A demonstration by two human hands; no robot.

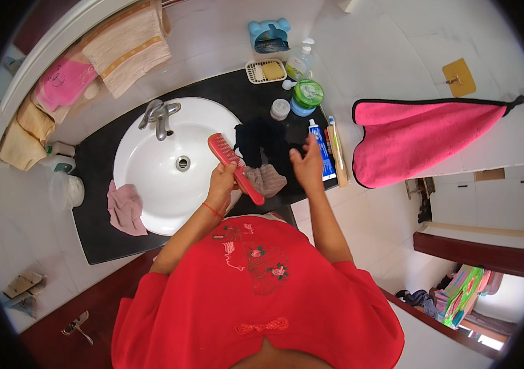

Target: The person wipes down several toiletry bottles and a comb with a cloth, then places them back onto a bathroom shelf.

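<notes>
My left hand (222,182) grips a red comb (232,165) by its handle, holding it over the right rim of the white sink (151,169), teeth end pointing up-left. My right hand (308,165) hovers open, fingers spread, above the black counter (99,160), just right of a black cloth (262,138) and a small brownish cloth (268,179). A blue toothpaste tube (321,149) and a toothbrush (336,150) lie right beside that hand.
A chrome tap (160,115) stands behind the sink. A pink rag (125,208) lies at the sink's left. Soap dish (266,70), pump bottle (300,61), green-lidded jar (307,97) and small white jar (280,109) stand at the back. A pink towel (416,138) hangs on the right wall.
</notes>
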